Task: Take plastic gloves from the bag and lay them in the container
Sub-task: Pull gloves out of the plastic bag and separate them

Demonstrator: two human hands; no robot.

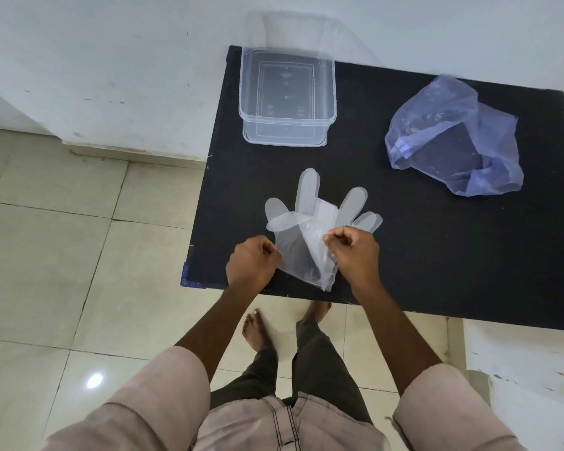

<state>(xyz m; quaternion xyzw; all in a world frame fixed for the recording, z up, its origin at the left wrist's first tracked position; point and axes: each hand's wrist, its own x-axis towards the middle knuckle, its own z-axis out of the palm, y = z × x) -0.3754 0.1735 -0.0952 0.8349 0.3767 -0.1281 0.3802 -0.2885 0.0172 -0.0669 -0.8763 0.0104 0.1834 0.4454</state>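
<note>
Presently, notes at this moment:

Surface: black rectangular table top [404, 255], set against a white wall over a tiled floor.

Gloves: thin, translucent, clear plastic gloves [306, 222] lie near the front edge of the table top, left of centre, fingers pointing toward the wall. One finger is folded across the others. How many layers are in the stack I cannot tell.

Left hand: left hand [253, 263] has its fingers closed together, pinching the left edge of the cuff end of the gloves.

Right hand: right hand [355, 252] has thumb and fingertips pressed together on a lifted fold of film at the gloves' right side, apparently peeling one layer away.

Bag: crumpled blue translucent plastic bag [453, 138] lies toward the back right corner, well apart from the gloves, looking nearly flat.

Container: clear rectangular plastic container [287, 92] stands at the back left corner, open, seated on what looks like its lid. Nothing visible inside.

Step, judged: separating or straightening the gloves ahead of moving them to the container.

Risk 1: film clings to itself, so several layers may lift as one.

Risk 2: pulling with both pinches opposed could stretch or tear the thin film.

Risk 3: the folded finger may stay creased, so the glove lies bunched in the container.
</note>
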